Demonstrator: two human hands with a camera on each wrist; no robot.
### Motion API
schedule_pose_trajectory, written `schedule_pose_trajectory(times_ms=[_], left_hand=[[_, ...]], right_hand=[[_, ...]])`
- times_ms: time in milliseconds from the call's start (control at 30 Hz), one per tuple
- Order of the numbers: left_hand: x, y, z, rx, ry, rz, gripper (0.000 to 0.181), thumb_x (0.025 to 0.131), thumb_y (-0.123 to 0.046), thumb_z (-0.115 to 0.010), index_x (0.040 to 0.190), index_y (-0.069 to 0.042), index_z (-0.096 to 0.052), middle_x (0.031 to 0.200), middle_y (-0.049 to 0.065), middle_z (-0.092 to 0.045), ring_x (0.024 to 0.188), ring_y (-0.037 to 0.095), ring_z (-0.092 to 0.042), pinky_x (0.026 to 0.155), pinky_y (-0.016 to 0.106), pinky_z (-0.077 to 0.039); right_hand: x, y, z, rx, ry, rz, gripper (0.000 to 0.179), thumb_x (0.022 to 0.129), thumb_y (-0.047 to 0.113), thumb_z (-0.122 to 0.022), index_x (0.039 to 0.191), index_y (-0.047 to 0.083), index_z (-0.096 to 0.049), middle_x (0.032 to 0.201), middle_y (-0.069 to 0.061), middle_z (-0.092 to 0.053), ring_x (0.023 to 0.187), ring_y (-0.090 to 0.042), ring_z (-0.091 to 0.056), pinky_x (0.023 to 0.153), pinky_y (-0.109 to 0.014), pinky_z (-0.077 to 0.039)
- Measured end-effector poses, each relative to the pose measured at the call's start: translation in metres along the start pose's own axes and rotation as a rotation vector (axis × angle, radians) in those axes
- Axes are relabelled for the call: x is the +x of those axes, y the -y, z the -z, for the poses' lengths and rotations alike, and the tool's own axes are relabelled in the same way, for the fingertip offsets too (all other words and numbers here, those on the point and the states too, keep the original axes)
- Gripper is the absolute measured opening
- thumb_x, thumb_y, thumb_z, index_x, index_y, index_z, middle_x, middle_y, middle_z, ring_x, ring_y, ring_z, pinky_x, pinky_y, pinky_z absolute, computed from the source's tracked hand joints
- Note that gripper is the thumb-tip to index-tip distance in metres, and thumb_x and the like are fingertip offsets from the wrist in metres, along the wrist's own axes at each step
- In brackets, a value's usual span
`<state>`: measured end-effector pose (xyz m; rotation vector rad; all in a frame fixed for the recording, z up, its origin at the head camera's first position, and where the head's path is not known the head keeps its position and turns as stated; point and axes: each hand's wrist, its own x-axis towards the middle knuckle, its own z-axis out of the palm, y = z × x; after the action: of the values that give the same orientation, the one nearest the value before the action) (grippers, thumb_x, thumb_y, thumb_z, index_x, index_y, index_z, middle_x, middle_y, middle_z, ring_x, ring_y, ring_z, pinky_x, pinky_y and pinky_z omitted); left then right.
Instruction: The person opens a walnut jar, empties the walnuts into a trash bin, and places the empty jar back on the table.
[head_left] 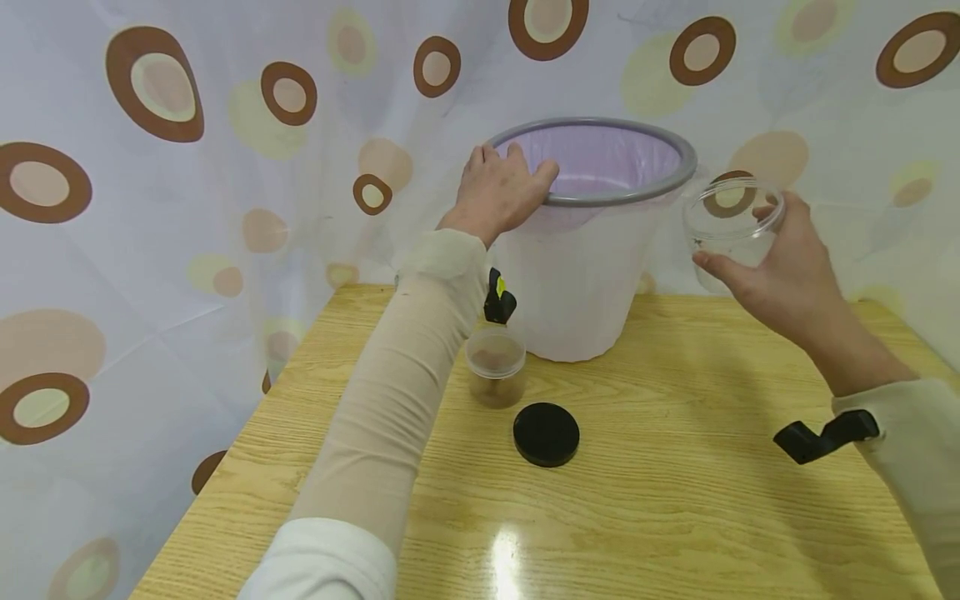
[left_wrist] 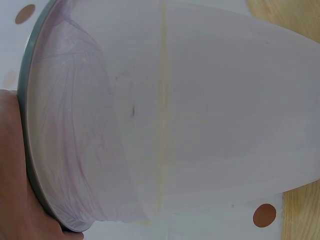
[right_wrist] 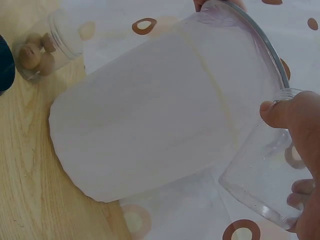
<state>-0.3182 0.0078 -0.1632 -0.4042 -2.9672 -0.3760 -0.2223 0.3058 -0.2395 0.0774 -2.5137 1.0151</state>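
Observation:
A white plastic trash bin (head_left: pixel 573 283) with a grey rim ring (head_left: pixel 615 198) and a pale purple liner (head_left: pixel 592 158) stands upright at the back of the table. My left hand (head_left: pixel 501 190) grips the ring at its left side, fingers over the edge. To the right of the bin, my right hand (head_left: pixel 791 271) holds a clear wide-mouthed jar (right_wrist: pixel 260 172) in the air, thumb on one side and fingers round the other. No lid is on this jar, and its see-through walls show nothing inside.
A smaller clear jar (head_left: pixel 497 375) stands in front of the bin, with several brown roundish pieces (right_wrist: pixel 31 56) inside. Beside it, a round black lid (head_left: pixel 546 435) lies flat on the wooden table (head_left: pixel 675 500). A patterned curtain (head_left: pixel 225 167) hangs behind and at the left.

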Motion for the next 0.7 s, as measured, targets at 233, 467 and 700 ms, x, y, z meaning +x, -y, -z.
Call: schedule_pose_trajectory(times_ms=[233,467,700], left_hand=[[0.0,0.0,0.0,-0.001,-0.009,-0.001,0.076,0.099,-0.055,-0.015,0.158,-0.008,-0.02,0.164,0.018,-0.018,0.152,0.031,-0.011,0.124,0.037,-0.01],[0.0,0.0,0.0,0.001,-0.006,0.005,0.077,0.098,-0.056,-0.014,0.158,-0.008,-0.02,0.164,0.018,-0.017,0.152,0.031,-0.012,0.124,0.037,-0.011],[0.0,0.0,0.0,-0.004,-0.001,0.008,0.078,0.098,-0.057,-0.013,0.159,-0.009,-0.016,0.165,0.018,-0.014,0.153,0.031,-0.009,0.125,0.037,-0.01]], right_hand=[[-0.009,-0.01,-0.007,-0.009,0.025,-0.035,0.092,0.087,0.043,-0.072,0.148,0.0,-0.018,0.142,-0.031,-0.036,0.123,-0.05,-0.04,0.092,-0.065,-0.034],[-0.015,-0.02,-0.014,0.02,0.057,-0.048,0.094,0.087,0.044,-0.072,0.149,-0.001,-0.017,0.144,-0.032,-0.034,0.123,-0.051,-0.04,0.092,-0.065,-0.036],[-0.021,-0.029,-0.021,0.005,0.074,-0.061,0.104,0.086,0.047,-0.072,0.155,-0.001,-0.011,0.147,-0.029,-0.035,0.125,-0.05,-0.04,0.095,-0.065,-0.036]])
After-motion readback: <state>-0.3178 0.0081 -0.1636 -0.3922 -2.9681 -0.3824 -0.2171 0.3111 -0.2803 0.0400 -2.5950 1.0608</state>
